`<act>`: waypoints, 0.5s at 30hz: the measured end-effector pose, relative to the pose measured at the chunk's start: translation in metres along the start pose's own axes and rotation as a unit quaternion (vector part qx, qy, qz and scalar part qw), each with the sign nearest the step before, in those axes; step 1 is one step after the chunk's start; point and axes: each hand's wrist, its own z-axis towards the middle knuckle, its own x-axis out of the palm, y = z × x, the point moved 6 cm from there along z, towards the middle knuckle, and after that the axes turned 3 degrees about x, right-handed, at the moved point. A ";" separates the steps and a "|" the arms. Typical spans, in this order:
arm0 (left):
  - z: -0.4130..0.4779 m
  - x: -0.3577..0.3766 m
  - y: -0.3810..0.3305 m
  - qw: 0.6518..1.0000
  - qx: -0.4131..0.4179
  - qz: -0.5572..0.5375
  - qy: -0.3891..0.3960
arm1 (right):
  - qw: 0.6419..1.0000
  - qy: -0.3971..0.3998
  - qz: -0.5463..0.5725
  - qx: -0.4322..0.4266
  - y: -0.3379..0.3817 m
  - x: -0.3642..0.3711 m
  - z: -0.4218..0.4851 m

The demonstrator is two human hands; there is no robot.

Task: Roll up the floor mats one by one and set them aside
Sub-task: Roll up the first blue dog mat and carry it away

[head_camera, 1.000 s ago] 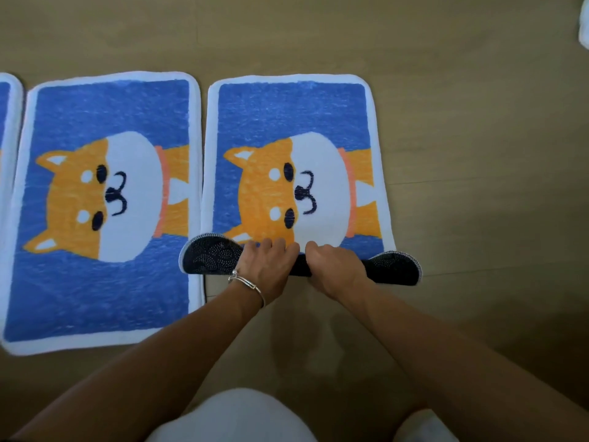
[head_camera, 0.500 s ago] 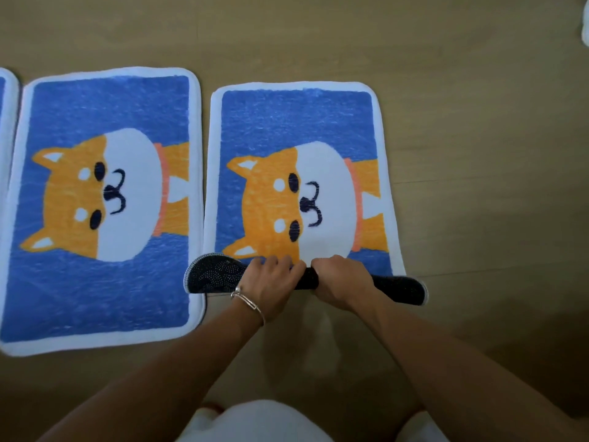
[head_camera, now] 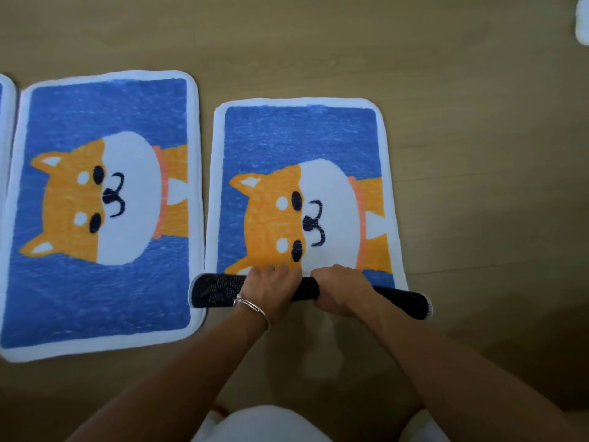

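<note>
Both left hand [head_camera: 274, 288] and right hand [head_camera: 342, 290] curl fingers round the near rolled edge of the blue dog-print pile mat [head_camera: 302, 138]; probably light, floppy, best gripped centrally.

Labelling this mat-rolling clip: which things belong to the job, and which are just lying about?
In the job: partly rolled blue dog-print floor mat, its dark roll gripped by left hand and right hand; flat blue dog-print floor mat beside it; third mat's edge, far left.

Lying about: white object, cut off at the top right corner.
</note>
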 end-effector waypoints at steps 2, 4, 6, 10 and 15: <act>0.002 0.003 0.001 0.998 -0.004 -0.038 0.043 | 0.996 -0.066 -0.059 -0.019 0.007 0.001 -0.005; 0.008 0.000 0.000 0.999 0.009 -0.025 0.047 | 0.990 -0.102 -0.097 -0.026 0.011 0.007 -0.009; 0.007 -0.006 -0.004 0.999 0.016 -0.021 0.041 | 0.992 -0.083 -0.092 -0.012 0.009 0.012 -0.010; -0.007 0.001 -0.013 0.995 0.080 0.014 -0.056 | 0.998 0.052 -0.027 0.000 0.001 0.016 -0.001; -0.005 0.005 -0.014 0.995 0.096 -0.012 0.020 | 0.997 0.074 -0.027 0.008 0.004 0.027 -0.004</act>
